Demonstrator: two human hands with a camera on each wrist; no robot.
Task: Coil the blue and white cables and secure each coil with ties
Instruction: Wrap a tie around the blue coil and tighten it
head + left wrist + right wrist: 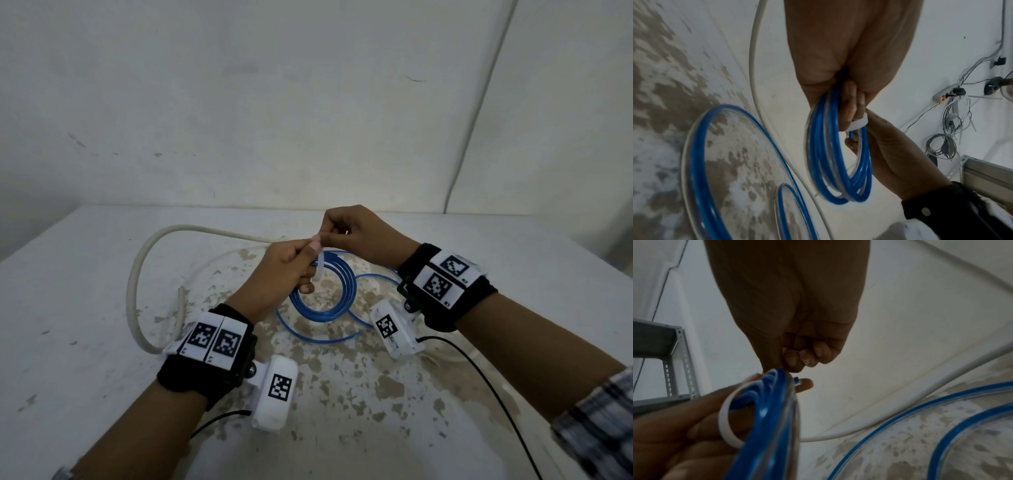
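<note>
**Currently: blue coil held above table, tie looped round it**

Head view: left hand (pixel 284 263) gripping blue cable (pixel 322 291) coil; right hand (pixel 356 236) pinching white tie (pixel 320 263) end. White cable (pixel 137 274) uncoiled toward table (pixel 102 377) left edge.

Left wrist view: coil (pixel 838 154) lifted clear; loose blue loops (pixel 701 154) flat on table.

Right wrist view: tie (pixel 725 423) encircling strands; fingers (pixel 807 356) curled tight.

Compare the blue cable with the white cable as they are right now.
The blue cable is thin and wound into a coil; the white cable is thicker and lies in one loose loop. The left hand holds the blue coil with a white tie looped round it; no hand touches the white cable.
</note>
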